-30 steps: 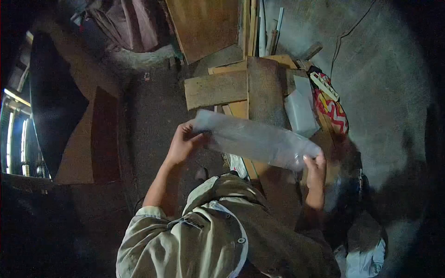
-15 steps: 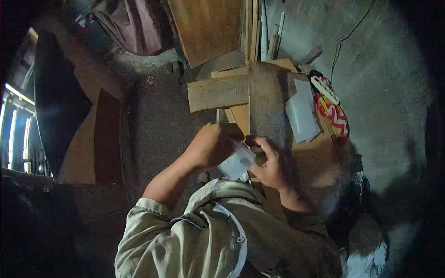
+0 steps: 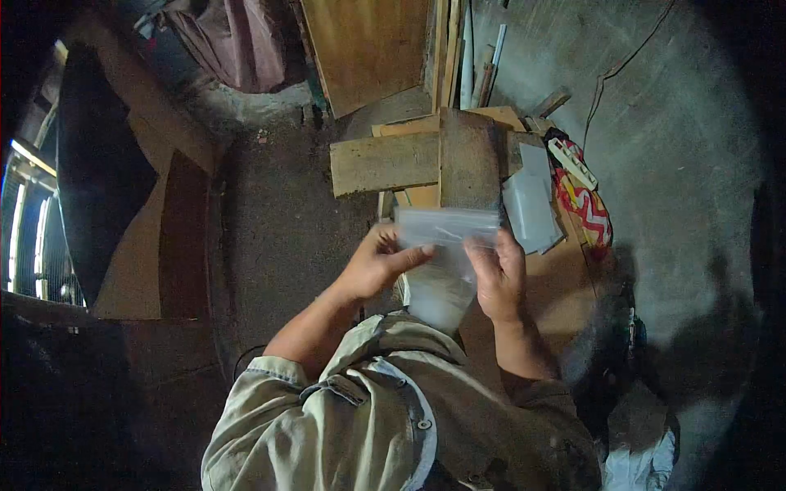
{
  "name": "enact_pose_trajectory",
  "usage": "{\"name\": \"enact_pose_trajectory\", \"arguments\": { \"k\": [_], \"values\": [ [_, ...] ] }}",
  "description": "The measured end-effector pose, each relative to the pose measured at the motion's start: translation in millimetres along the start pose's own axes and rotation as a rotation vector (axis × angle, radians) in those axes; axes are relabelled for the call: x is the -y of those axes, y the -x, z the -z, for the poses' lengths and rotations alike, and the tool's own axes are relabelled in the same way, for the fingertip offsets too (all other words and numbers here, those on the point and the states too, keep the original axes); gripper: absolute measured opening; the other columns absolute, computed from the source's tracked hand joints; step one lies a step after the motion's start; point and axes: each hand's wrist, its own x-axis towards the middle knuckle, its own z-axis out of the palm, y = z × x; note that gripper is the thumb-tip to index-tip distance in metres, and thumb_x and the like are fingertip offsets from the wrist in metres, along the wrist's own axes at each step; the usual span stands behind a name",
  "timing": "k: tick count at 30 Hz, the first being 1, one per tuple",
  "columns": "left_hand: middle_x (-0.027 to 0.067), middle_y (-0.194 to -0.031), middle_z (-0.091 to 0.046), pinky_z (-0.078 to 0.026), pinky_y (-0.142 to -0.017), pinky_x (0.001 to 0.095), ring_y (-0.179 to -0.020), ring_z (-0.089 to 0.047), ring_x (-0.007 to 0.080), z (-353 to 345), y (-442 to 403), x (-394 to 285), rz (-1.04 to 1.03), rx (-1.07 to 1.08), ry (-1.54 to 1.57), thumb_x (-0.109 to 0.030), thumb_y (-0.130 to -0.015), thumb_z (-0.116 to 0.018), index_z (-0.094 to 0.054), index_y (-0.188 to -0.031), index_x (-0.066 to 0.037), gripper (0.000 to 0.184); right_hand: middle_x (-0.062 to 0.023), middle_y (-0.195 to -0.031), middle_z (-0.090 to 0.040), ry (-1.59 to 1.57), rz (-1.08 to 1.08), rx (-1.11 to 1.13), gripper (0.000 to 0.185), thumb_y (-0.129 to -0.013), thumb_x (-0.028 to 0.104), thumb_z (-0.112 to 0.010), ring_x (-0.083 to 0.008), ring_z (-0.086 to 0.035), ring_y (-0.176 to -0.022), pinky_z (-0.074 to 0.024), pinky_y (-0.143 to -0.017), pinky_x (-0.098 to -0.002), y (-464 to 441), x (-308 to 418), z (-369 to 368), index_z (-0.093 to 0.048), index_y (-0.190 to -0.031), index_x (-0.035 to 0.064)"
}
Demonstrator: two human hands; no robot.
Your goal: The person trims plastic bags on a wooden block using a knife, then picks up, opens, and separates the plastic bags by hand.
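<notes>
A clear plastic zip bag (image 3: pixel 446 282) is stretched between both hands in front of my shirt. Its straight, ribbed top edge faces away from me, and the lower part hangs towards my belly, slightly blurred. My left hand (image 3: pixel 383 260) pinches the left side near the top, thumb laid across the plastic. On the right side, my right hand (image 3: pixel 499 274) grips the bag between thumb and fingers. Whether anything is inside the bag, I cannot tell. To the right of my right hand lies a pile of whitish translucent plastic sheets or bags (image 3: pixel 530 214).
Wooden boards (image 3: pixel 385 164) lie crosswise ahead of my hands. A white power strip (image 3: pixel 573 164) rests beside a red, yellow and white patterned cloth or bag (image 3: pixel 591 214) on the right. Cardboard (image 3: pixel 540 286) spreads below them. A wooden panel (image 3: pixel 368 53) stands behind.
Both hands have moved apart, and the bag, bunched between them before, is now spread open flat with its top edge in plain view. The pile on the right has not moved.
</notes>
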Motion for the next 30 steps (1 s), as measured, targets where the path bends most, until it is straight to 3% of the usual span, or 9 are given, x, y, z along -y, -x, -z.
{"name": "enact_pose_trajectory", "arguments": {
  "k": [6,10,14,16,18,21,23,30],
  "values": [
    [0.0069,-0.096,-0.064,-0.045,-0.083,0.0303,-0.09,-0.058,0.0143,-11,2,-6,0.023,-0.007,0.085,-0.017,-0.088,-0.064,-0.062,-0.102,0.002,0.024,-0.0051,-0.094,-0.06,0.001,0.059,-0.035,0.017,-0.093,0.01,-0.054,-0.0105,-0.054,-0.086,-0.0438,-0.078,-0.0259,0,-4,-7,-0.054,-0.106,-0.0005],
    [0.0076,-0.098,-0.065,-0.046,-0.082,0.03,-0.091,-0.058,0.0144,-22,7,-13,0.016,-0.157,0.066,-0.019,-0.088,-0.064,-0.061,-0.105,0.002,0.027,-0.007,-0.1,-0.058,0.006,0.027,-0.022,0.017,-0.093,0.008,-0.053,-0.0115,-0.053,-0.092,-0.0433,-0.08,-0.0261,5,-5,-14,-0.052,-0.107,-0.0003],
    [0.0066,-0.098,-0.065,-0.047,-0.081,0.0299,-0.089,-0.058,0.0138,-16,11,-10,0.017,-0.124,0.03,-0.019,-0.088,-0.064,-0.061,-0.105,0.001,0.027,-0.0085,-0.1,-0.054,0.023,0.064,0.035,0.029,-0.092,0.007,-0.053,-0.0123,-0.053,-0.091,-0.0433,-0.081,-0.0261,4,7,-17,-0.043,-0.119,-0.0003],
    [0.0062,-0.099,-0.065,-0.047,-0.08,0.0299,-0.089,-0.058,0.0136,-15,12,-9,0.017,-0.129,0.054,-0.019,-0.088,-0.064,-0.061,-0.106,0.001,0.027,-0.0097,-0.098,-0.053,0.002,0.268,-0.116,0.036,-0.091,0.004,-0.054,-0.0138,-0.054,-0.09,-0.0445,-0.08,-0.0271,5,8,-23,-0.04,-0.124,-0.0004],
    [0.0049,-0.097,-0.065,-0.046,-0.08,0.0293,-0.088,-0.058,0.0132,-13,13,-7,0.03,-0.105,0.048,-0.019,-0.088,-0.064,-0.062,-0.106,0.0,0.027,-0.0111,-0.101,-0.053,0.032,0.262,-0.077,0.04,-0.09,0.003,-0.055,-0.0148,-0.054,-0.092,-0.0454,-0.079,-0.0269,7,7,-14,-0.038,-0.125,-0.0011],
    [0.0035,-0.095,-0.065,-0.046,-0.079,0.0281,-0.087,-0.057,0.0117,-14,15,-10,0.025,-0.108,0.047,-0.019,-0.088,-0.064,-0.062,-0.104,0.0,0.025,-0.0125,-0.103,-0.052,0.074,0.307,-0.003,0.04,-0.087,0.002,-0.059,-0.0163,-0.054,-0.092,-0.0456,-0.078,-0.028,8,1,-2,-0.042,-0.123,0.0004],
    [0.0032,-0.094,-0.064,-0.046,-0.079,0.0278,-0.087,-0.057,0.0112,-13,18,-11,0.003,-0.11,0.057,-0.018,-0.088,-0.064,-0.063,-0.103,0.0,0.024,-0.0132,-0.104,-0.052,0.349,0.302,0.036,0.04,-0.083,-0.001,-0.062,-0.0187,-0.054,-0.093,-0.0456,-0.08,-0.0301,9,8,5,-0.047,-0.12,0.0038],
    [0.0033,-0.092,-0.065,-0.046,-0.078,0.0276,-0.086,-0.057,0.0109,-13,23,-13,0.027,-0.115,0.071,-0.017,-0.087,-0.065,-0.064,-0.099,0.0,0.021,-0.0138,-0.109,-0.051,0.503,0.501,0.061,0.029,-0.077,-0.004,-0.063,-0.0212,-0.053,-0.094,-0.0434,-0.081,-0.0301,1,23,6,-0.058,-0.105,0.0013]
  ]
}}
